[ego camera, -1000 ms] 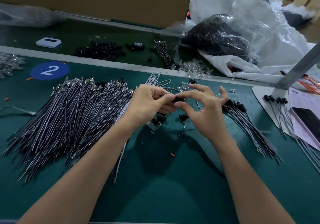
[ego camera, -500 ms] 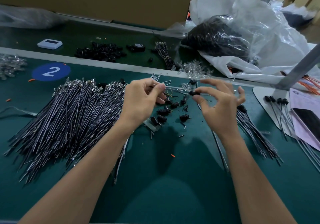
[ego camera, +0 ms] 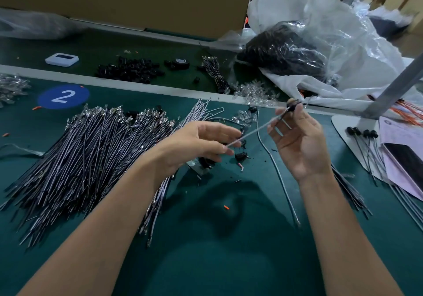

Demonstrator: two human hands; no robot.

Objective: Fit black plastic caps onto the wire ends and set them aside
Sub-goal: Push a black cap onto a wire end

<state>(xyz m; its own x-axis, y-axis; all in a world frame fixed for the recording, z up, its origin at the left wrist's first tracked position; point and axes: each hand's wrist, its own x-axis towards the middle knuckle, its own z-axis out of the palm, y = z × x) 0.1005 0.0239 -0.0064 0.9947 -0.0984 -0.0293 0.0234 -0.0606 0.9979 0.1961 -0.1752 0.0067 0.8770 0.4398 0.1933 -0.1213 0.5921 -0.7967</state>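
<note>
My right hand (ego camera: 297, 144) is raised with its palm toward me and pinches a black plastic cap (ego camera: 291, 108) fitted on the end of a thin grey wire (ego camera: 254, 133). The wire runs down and left to my left hand (ego camera: 201, 142), whose fingertips pinch its other part. Below the hands lie loose black caps (ego camera: 241, 156) on the green mat. A big pile of uncapped wires (ego camera: 87, 153) spreads out at the left. Capped wires (ego camera: 350, 190) lie at the right, partly hidden behind my right forearm.
A heap of black caps (ego camera: 130, 70), a tape roll (ego camera: 180, 63) and a white device (ego camera: 62, 59) sit beyond the white divider strip. Clear LEDs (ego camera: 254, 94) lie beside plastic bags (ego camera: 320, 50) at the back right. A metal stand base (ego camera: 350, 133) holds more capped wires (ego camera: 364, 140); papers (ego camera: 402, 151) lie far right.
My hands have drawn apart: the right hand rose up and to the right with the capped wire end, turning its palm toward me, while the wire slid through my left fingers.
</note>
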